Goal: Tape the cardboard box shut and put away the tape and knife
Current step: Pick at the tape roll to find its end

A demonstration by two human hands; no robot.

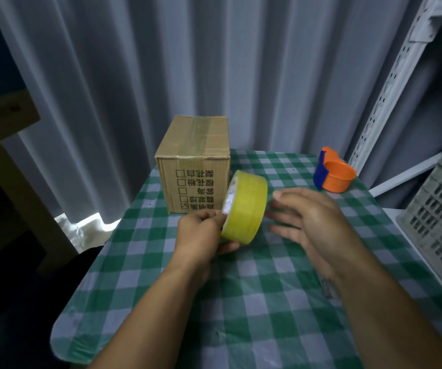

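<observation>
On the counter [241,302], spread with a green-and-white checked cloth, a cardboard box [194,163] stands at the far edge near the grey curtain [161,62]. Its near face carries black printed characters, apparently upside down, beside a column of small checkboxes; I cannot read them. A strip of clear tape runs along the top seam. The left hand [201,235] holds a roll of yellowish packing tape [245,207] by its rim, lifted in front of the box, the core's axis lying roughly left to right and tipped, its printed core facing left. The right hand [310,222] is open and spread, just beside the roll, not touching. An orange-and-blue plastic tape dispenser [333,173] sits far right, near a grey slotted crate [438,217]
</observation>
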